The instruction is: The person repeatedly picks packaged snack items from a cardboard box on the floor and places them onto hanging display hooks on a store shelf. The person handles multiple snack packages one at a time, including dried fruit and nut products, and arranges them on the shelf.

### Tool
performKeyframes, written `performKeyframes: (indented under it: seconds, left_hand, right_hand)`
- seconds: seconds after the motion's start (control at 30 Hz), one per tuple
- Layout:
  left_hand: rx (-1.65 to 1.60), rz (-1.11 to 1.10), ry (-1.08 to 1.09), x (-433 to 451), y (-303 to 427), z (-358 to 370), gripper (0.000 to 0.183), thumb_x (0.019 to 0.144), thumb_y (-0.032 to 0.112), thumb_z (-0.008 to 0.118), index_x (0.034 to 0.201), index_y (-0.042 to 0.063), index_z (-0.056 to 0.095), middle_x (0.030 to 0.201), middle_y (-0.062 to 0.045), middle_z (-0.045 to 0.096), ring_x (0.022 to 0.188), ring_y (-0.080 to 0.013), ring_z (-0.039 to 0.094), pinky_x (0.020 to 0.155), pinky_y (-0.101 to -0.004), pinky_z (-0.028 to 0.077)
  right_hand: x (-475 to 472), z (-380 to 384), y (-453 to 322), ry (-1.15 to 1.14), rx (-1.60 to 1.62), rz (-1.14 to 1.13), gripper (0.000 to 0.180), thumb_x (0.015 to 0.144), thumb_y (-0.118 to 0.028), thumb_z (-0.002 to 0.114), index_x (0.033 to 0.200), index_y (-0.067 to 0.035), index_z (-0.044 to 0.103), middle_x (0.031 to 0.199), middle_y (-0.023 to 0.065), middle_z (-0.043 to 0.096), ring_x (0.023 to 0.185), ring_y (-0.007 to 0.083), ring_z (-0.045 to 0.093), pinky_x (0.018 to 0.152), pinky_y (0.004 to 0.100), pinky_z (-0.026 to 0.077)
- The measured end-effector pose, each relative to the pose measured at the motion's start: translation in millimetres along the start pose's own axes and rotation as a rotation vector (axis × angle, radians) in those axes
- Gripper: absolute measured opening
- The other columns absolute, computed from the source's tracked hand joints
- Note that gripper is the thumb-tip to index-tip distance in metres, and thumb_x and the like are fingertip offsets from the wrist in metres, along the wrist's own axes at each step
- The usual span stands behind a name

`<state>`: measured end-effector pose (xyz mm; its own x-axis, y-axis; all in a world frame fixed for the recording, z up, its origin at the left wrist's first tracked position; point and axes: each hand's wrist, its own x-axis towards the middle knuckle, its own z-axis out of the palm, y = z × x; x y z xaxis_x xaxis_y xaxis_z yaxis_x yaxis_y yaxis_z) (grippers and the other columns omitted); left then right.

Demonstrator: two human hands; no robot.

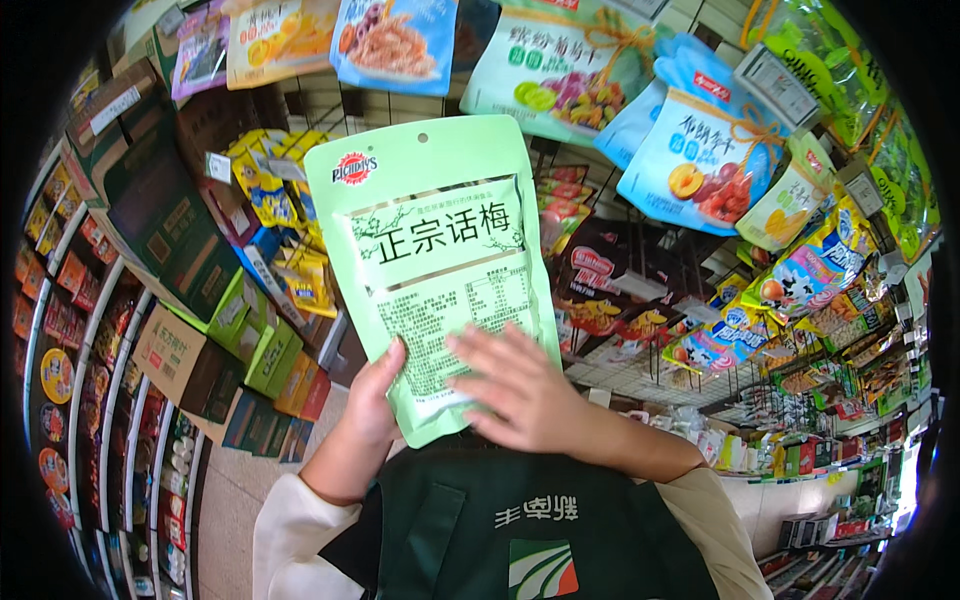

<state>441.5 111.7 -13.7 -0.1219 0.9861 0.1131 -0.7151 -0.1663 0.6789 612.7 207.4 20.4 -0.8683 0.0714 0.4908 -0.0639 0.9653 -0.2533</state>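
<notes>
A pale green snack pouch [457, 225] with a hang hole at its top stands in front of me, leaning a little to the left. Its face bears large dark writing, a plum-branch print and small text lower down. My left hand [375, 390] grips the pouch by its lower left edge, thumb on the front and the other fingers hidden behind. Over the lower right of the pouch's face lies my right hand [517, 397], palm towards it, fingers a little apart and blurred. Whether those fingers touch the pouch or hover just over it, I cannot tell.
Hanging pouches of dried fruit [705, 150] fill the rack ahead. Milk-candy bags [817, 262] hang at right. Stacked cartons [172, 360] stand on the left, beside shelves of packaged food [97, 337]. I wear a dark green apron [465, 555]; tiled floor [240, 525] shows below.
</notes>
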Motion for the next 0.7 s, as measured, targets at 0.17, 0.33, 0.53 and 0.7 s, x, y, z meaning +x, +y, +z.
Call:
performKeyframes:
  seconds: [0.17,0.33,0.53,0.7]
  left_hand:
    - [-0.043,-0.046,0.039,-7.4,-7.3,-13.8,0.061,0.092,0.042,0.038,0.135,0.001,0.027,0.134,-0.017,0.040,0.121,-0.0311,0.042,0.100,-0.0435,0.036]
    - [-0.097,-0.136,0.075,-3.0,-11.6,-19.0,0.059,0.093,0.044,0.035,0.136,0.004,0.028,0.134,-0.015,0.040,0.121,-0.0309,0.043,0.099,-0.0436,0.037]
    - [-0.119,-0.169,0.086,4.7,-17.1,-18.6,0.060,0.093,0.045,0.036,0.136,0.004,0.029,0.134,-0.015,0.040,0.120,-0.0296,0.043,0.098,-0.0433,0.037]
    - [-0.133,-0.180,0.104,7.0,-22.8,-15.6,0.060,0.093,0.045,0.035,0.136,0.004,0.028,0.134,-0.015,0.040,0.120,-0.0302,0.043,0.099,-0.0432,0.037]
  right_hand:
    - [-27.1,5.2,21.9,0.283,0.138,0.338,0.066,0.074,-0.018,0.068,0.132,-0.007,0.037,0.142,0.0223,0.022,0.133,0.0329,0.022,0.106,0.0462,0.021]
    - [-45.0,17.2,9.7,0.415,0.927,0.642,0.063,0.087,0.000,0.048,0.141,-0.005,0.016,0.141,0.0114,0.028,0.120,0.0176,0.040,0.098,0.0275,0.031]
    - [-52.4,18.9,7.7,0.460,0.867,0.683,0.055,0.091,0.004,0.036,0.142,-0.006,0.017,0.138,0.0067,0.033,0.103,0.0086,0.047,0.090,0.0225,0.035]
    - [-57.3,19.9,8.4,0.517,0.856,0.688,0.053,0.092,0.003,0.034,0.141,-0.006,0.019,0.134,0.0067,0.037,0.097,0.0059,0.048,0.087,0.0216,0.035]
